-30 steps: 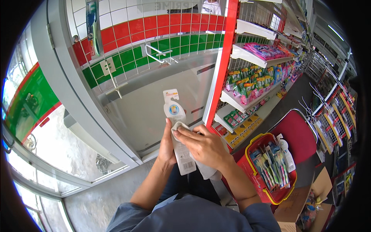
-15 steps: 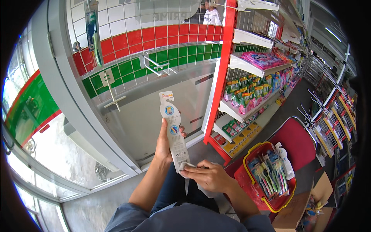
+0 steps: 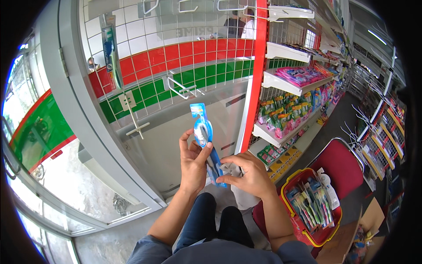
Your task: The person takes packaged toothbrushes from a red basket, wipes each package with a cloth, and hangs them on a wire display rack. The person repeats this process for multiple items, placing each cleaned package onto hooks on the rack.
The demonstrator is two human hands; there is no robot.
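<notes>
A blue toothbrush package is tilted in front of me, its printed front and clear blister showing. My left hand grips it around the middle, thumb across the front. At the lower end, my right hand pinches a pale grey cloth against the package edge. The rest of the cloth hangs down below that hand. Beyond the package, a metal hook juts from the white wire grid. Another toothbrush pack hangs higher up on the left.
At my right a red basket with a yellow rim holds several packaged toothbrushes, near a dark red chair. An open cardboard box stands behind it. White shelves with packaged goods run along the right; a glass door is at left.
The package has been turned from its white printed back to its blue front. My left thumb now lies over the front, and my right hand with the cloth has shifted slightly up and right.
</notes>
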